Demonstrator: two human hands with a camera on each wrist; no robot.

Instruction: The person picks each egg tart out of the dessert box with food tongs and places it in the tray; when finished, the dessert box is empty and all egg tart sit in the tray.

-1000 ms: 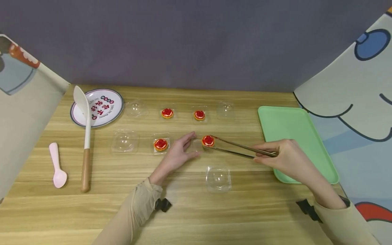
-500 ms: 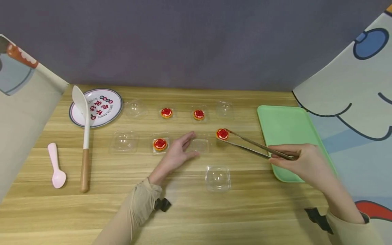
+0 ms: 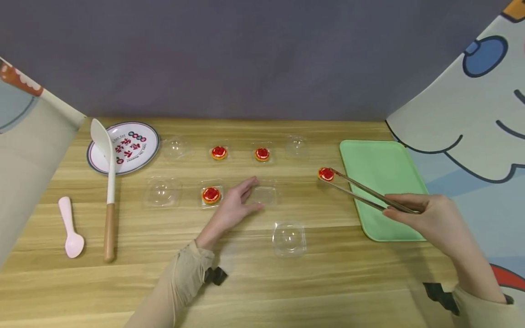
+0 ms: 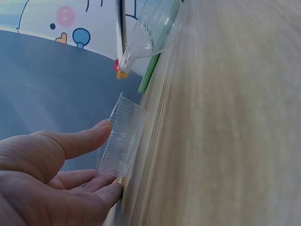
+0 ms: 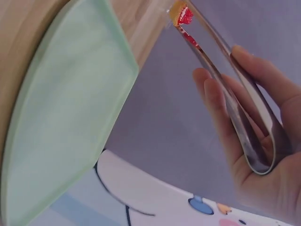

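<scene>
My right hand (image 3: 439, 221) grips metal tongs (image 3: 369, 193), whose tips pinch a small tart (image 3: 326, 174) with red topping, raised left of the green tray (image 3: 385, 182). In the right wrist view, red smears mark the tongs' (image 5: 235, 103) inner tip. My left hand (image 3: 234, 205) holds a clear plastic container base (image 3: 264, 195) on the wooden table, thumb on one side and fingers on the other. The left wrist view shows this ribbed base (image 4: 122, 136) with nothing inside. Left of that hand, another tart (image 3: 211, 195) sits in its own clear base.
Two more tarts, a left one (image 3: 219, 152) and a right one (image 3: 262, 154), stand at the back. Several clear domed lids lie about, one nearest me (image 3: 289, 239). At left are a patterned plate (image 3: 139, 157), a long-handled ladle (image 3: 110, 228) and a pink spoon (image 3: 74, 243).
My right hand has carried the tart in the tongs rightward, from the edge of the clear base towards the green tray. My left hand has stayed at the base. The view has shifted slightly.
</scene>
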